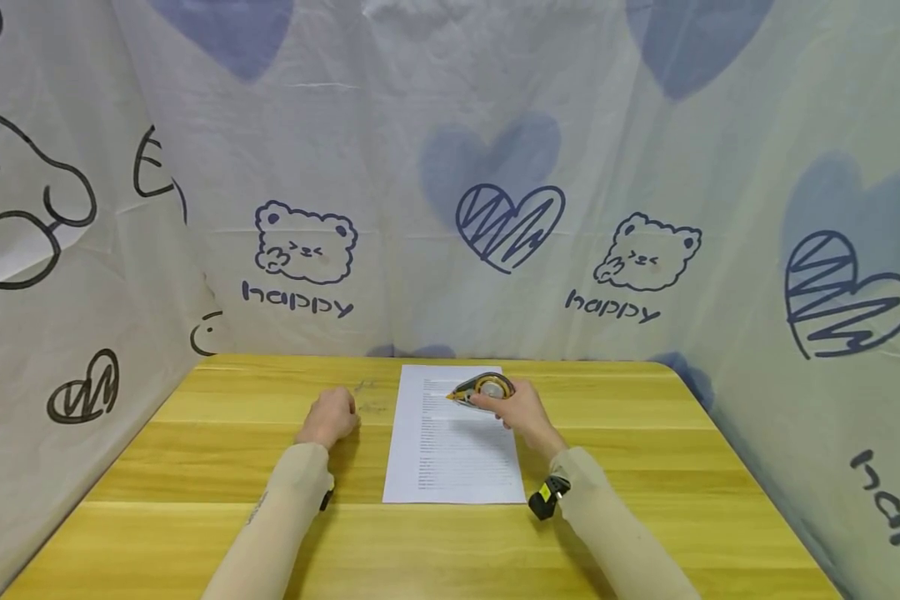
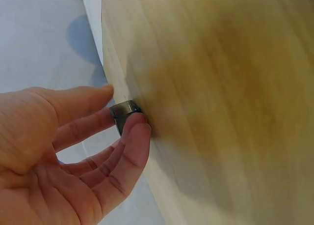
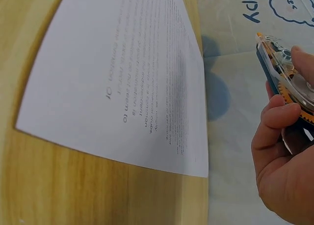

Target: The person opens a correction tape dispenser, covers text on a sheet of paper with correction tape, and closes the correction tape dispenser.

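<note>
My right hand (image 1: pixel 527 414) grips a correction tape (image 1: pixel 491 386) above the printed sheet of paper (image 1: pixel 461 479), its orange tip pointing left. Clear plastic and an orange gear wheel of the correction tape (image 3: pixel 289 82) show in the right wrist view, with the thumb on its top and fingers curled beneath. To the left of the sheet, my left hand (image 1: pixel 328 419) stays low over the table. Its fingers, in the left wrist view, pinch a small dark, shiny cap-like piece (image 2: pixel 126 109), partly hidden behind the fingertips.
The sheet lies on a yellow wood-grain table (image 1: pixel 217 467), near its back edge. A pale curtain (image 1: pixel 405 233) with hearts, bears and lettering surrounds the back and sides. Each wrist wears a small black device, like the right wrist's camera (image 1: pixel 546 498).
</note>
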`<state>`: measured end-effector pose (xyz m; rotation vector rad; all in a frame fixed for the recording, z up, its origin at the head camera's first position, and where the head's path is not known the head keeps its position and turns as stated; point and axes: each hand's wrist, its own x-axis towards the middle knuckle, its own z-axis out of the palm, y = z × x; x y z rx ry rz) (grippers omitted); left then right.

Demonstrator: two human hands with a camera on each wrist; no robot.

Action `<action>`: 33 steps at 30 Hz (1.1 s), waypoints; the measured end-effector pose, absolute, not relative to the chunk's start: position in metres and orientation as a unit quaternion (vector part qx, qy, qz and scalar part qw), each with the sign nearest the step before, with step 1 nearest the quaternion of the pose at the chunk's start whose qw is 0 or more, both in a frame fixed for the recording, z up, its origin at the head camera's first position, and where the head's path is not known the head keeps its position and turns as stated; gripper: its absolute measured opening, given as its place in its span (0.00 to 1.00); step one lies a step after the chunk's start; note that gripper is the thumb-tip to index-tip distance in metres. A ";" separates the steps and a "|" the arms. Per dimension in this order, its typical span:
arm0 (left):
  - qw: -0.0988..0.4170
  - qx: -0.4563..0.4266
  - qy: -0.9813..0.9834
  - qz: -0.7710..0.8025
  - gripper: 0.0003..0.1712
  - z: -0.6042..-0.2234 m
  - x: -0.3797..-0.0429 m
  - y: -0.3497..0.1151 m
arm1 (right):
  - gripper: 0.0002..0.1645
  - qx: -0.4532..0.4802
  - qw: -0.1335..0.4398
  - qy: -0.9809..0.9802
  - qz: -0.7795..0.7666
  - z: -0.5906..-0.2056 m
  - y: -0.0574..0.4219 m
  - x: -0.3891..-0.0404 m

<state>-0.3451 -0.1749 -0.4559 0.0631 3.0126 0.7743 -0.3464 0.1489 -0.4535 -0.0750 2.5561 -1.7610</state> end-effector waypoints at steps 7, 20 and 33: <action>0.011 0.006 0.976 0.217 0.15 -0.453 -0.346 -0.172 | 0.25 -0.035 0.018 0.825 -0.563 -0.454 0.148 -0.347; -0.031 0.036 0.981 0.187 0.15 -0.448 -0.340 -0.148 | 0.23 -0.060 0.026 0.824 -0.563 -0.459 0.146 -0.349; -0.011 0.136 0.971 0.195 0.20 -0.455 -0.338 -0.121 | 0.21 -0.078 0.068 0.829 -0.550 -0.469 0.142 -0.347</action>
